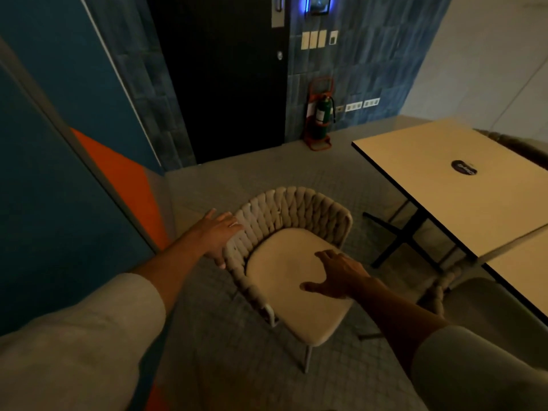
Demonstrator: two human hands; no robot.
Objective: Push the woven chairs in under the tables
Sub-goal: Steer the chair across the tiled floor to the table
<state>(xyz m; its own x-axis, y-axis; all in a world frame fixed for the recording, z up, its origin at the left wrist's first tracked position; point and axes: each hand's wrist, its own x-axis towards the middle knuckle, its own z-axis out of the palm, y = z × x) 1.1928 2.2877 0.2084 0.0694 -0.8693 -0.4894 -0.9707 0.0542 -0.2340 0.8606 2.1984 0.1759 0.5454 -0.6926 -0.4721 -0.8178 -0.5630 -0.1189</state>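
Observation:
A beige woven chair (292, 215) with a cream seat cushion stands on the tiled floor in the middle of the view, clear of the table (439, 161) at the right. My left hand (219, 232) lies with straight fingers against the outer left side of the woven backrest. My right hand (338, 274) is spread flat over the seat cushion, thumb out; whether it touches the cushion is unclear. A second woven chair (486, 301) sits partly under a nearer table (522, 277) at the lower right.
A blue and orange wall (59, 173) runs close along the left. A dark door (225, 84) and a green fire extinguisher (321, 114) in a red stand are at the back. The black table base (406, 235) spreads over the floor right of the chair.

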